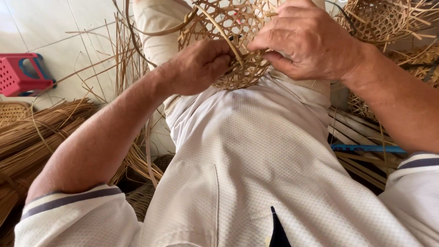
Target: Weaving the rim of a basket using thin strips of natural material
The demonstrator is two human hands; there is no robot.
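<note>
Both hands grip the half-woven basket (228, 41) on the lap: left hand (199, 66) pinches a bamboo strip (226, 39), right hand (306, 39) clamps the rim, mid-weave; threading needs steady tension.

Matt woven cane basket (228, 41); dry, rough cane strips (41, 128); glossy tiles (68, 50); red plastic stool (20, 75), upper left; textured cloth shirt (256, 174).

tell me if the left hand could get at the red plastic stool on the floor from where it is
Probably not without letting go: the left hand is gripping the woven basket on the lap, and the red stool sits well off to the left past loose cane strips.
</note>
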